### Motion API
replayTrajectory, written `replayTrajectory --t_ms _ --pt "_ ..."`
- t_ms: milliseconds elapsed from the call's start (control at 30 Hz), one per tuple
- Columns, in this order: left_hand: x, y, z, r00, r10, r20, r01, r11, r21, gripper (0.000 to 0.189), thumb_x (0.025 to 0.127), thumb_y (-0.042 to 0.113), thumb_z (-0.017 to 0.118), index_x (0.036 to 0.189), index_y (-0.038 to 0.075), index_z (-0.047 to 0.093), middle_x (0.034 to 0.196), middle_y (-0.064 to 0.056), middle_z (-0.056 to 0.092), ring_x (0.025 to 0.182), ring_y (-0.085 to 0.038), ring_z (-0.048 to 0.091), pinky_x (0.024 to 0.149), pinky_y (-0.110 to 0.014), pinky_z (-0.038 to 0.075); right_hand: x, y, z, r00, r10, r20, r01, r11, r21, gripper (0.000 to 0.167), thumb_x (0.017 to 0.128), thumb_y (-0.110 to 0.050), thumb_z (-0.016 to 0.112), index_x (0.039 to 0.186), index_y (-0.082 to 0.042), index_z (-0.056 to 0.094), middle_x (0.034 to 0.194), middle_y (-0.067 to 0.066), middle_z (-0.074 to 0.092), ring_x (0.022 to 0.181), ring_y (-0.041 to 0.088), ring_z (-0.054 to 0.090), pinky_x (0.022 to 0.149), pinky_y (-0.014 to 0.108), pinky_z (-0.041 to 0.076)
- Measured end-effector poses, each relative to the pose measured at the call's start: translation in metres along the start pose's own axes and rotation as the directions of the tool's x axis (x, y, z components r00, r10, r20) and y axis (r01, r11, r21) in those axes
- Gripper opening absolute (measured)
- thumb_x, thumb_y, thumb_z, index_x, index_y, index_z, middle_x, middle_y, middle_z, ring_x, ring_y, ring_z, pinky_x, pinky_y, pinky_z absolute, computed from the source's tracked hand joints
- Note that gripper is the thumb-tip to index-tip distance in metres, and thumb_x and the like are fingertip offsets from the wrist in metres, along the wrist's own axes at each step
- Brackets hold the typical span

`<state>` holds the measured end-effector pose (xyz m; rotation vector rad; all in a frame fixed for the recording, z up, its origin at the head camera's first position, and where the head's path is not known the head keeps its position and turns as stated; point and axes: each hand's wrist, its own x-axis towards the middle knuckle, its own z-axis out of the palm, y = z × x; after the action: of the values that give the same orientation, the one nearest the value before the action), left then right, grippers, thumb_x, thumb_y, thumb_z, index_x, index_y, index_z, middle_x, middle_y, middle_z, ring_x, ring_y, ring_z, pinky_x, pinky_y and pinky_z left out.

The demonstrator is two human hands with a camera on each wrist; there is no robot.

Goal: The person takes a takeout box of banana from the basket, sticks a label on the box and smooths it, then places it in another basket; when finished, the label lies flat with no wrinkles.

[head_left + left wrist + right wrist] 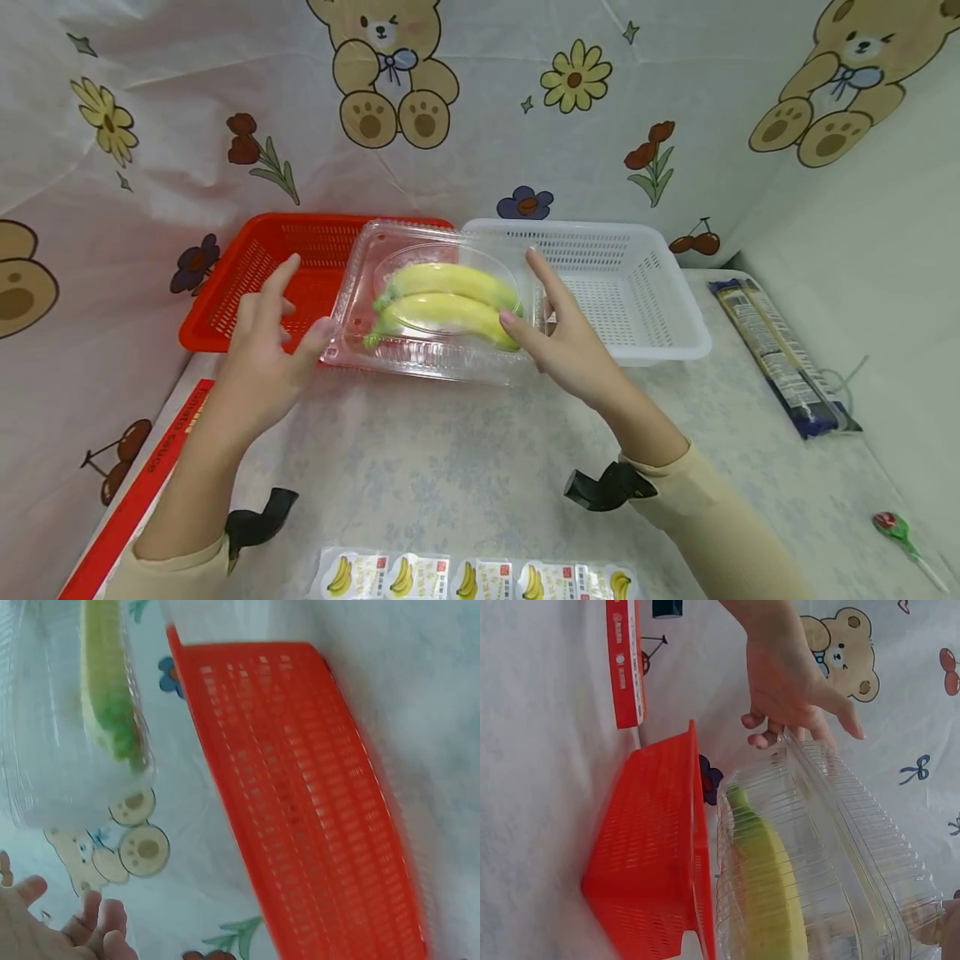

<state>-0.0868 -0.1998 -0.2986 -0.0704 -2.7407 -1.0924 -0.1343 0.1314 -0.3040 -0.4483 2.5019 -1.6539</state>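
Note:
A clear plastic clamshell box with two yellow bananas inside is held up in front of two baskets, its lid down over the fruit. My right hand grips the box's right edge, thumb on top; its other fingers are partly hidden. Beside the box's left edge is my left hand, fingers spread and thumb near the corner. The left wrist view shows that hand apart from the box. Behind and below the box stand a red basket and a white basket.
A strip of banana stickers lies at the table's near edge. To the right are a long plastic-wrapped package and a lollipop. A long red box lies along the left side. Bear-printed cloth hangs behind the baskets.

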Motion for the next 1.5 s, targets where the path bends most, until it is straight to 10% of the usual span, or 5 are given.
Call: replayTrajectory --t_ms 333,667,900,1233,1500 --pt "-0.011 0.021 0.017 0.969 0.058 0.242 -0.031 0.993 -0.115 0.090 0.092 0.051 0.061 0.154 0.052 -0.004 0.140 -0.017 0.036 0.124 -0.039 0.043 0.077 -0.057 0.058 -0.024 0.003 -0.004 0.998 0.054 0.029 -0.055 0.998 0.012 0.079 0.095 -0.040 0.065 0.152 -0.054 0.012 0.105 0.011 0.037 0.050 0.019 0.044 0.047 0.029 0.043" --pt "-0.021 0.021 0.026 0.942 0.161 0.295 -0.074 0.955 -0.286 0.099 0.089 0.038 0.069 0.156 0.047 -0.004 0.166 0.010 0.003 0.150 -0.035 0.015 0.096 -0.069 0.044 -0.047 0.006 0.000 0.997 0.057 0.048 -0.058 0.998 0.008 0.083 0.094 -0.039 0.067 0.154 -0.051 0.012 0.136 0.003 0.035 0.053 0.019 0.045 0.046 0.029 0.044" --pt "-0.039 0.026 0.028 0.947 0.110 0.302 -0.026 0.962 -0.270 0.108 0.084 0.041 0.077 0.156 0.048 -0.004 0.166 0.014 0.003 0.152 -0.036 0.015 0.100 -0.079 0.031 -0.063 0.007 0.000 0.995 0.013 0.103 -0.012 1.000 -0.003 0.096 0.088 -0.032 0.075 0.157 -0.044 0.009 0.165 -0.013 0.007 0.102 0.026 0.061 0.072 0.037 0.058" --pt "-0.066 0.025 0.039 0.947 0.025 0.320 0.027 0.987 -0.157 0.114 0.079 0.055 0.078 0.155 0.049 -0.007 0.167 -0.001 0.011 0.148 -0.044 0.024 0.096 -0.080 0.033 -0.086 0.018 -0.006 0.983 0.022 0.185 0.002 0.992 -0.127 0.108 0.082 -0.035 0.081 0.157 -0.044 0.004 0.100 0.011 0.042 0.075 0.022 0.047 0.060 0.027 0.049" --pt "-0.086 0.030 0.050 0.932 -0.065 0.358 0.098 0.993 -0.073 0.118 0.069 0.072 0.075 0.153 0.051 -0.005 0.164 -0.009 0.023 0.141 -0.046 0.037 0.089 -0.076 0.043 -0.105 0.036 -0.011 0.975 -0.006 0.220 0.034 0.991 -0.126 0.112 0.080 -0.031 0.084 0.159 -0.038 0.005 0.103 0.010 0.040 0.069 0.023 0.043 0.052 0.026 0.043"
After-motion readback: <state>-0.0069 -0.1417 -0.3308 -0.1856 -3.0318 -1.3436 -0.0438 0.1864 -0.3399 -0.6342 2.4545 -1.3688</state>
